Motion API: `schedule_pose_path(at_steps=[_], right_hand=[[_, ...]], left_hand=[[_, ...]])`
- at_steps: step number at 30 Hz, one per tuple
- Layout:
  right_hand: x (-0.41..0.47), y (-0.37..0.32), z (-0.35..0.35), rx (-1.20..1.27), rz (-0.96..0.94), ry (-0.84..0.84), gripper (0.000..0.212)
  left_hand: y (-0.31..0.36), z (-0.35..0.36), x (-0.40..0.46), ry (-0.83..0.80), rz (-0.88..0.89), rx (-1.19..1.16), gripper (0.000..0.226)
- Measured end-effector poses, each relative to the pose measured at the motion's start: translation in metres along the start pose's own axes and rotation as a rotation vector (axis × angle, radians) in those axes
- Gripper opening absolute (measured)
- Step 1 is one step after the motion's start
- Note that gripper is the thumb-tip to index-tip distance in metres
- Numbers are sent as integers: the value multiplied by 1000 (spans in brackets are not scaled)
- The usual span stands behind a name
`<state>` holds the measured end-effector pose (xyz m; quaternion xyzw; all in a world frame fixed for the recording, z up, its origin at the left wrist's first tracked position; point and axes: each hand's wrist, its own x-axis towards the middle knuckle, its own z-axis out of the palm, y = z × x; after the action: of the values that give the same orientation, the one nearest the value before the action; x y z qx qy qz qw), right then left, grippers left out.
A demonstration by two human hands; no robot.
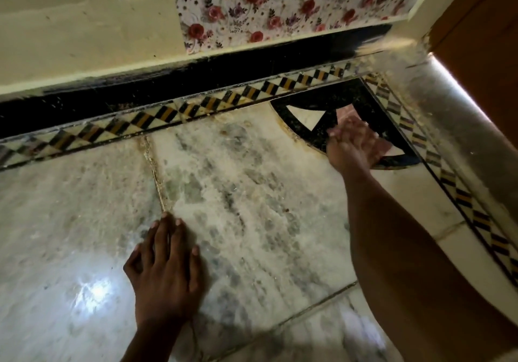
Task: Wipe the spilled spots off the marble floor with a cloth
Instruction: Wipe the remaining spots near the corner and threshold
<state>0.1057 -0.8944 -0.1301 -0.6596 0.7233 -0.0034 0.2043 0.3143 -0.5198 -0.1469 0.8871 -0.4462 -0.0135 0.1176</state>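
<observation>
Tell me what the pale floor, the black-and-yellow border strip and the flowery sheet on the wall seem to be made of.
The pale grey-veined floor looks like polished marble: cloudy veins, slab joints and a bright glare spot. The black-and-yellow diamond border strip seems to be inlaid stone or tile, flush with the slabs, though blur leaves that open. The rose-patterned sheet on the wall looks like printed paper or vinyl: thin, flat, with a cut edge.

Grey-veined marble floor [252,193], glossy, a bright light glare on its left. A checkered black-and-yellow border strip [168,115] runs along the black skirting [140,92]. Above, cream wall [84,19] and floral wallpaper [280,3]; brown wooden door [482,39] right.
</observation>
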Motion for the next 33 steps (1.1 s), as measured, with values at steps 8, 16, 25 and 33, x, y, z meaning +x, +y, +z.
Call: schedule_pose_path(at_steps=[8,16,25,33], right_hand=[[-98,74,39,-205,-515,84,62],[-66,36,24,-135,-281,-48,65],[-73,73,16,-85,-120,-44,65],[-147,109,37,-283,-551,18,64]], left_hand=[[-1,-1,-1,-20,10,-4,60],[-6,4,-4,-32,64,-63,63],[75,10,-4,-47,203,-467,55],[124,37,-6,-148,283,-31,70]])
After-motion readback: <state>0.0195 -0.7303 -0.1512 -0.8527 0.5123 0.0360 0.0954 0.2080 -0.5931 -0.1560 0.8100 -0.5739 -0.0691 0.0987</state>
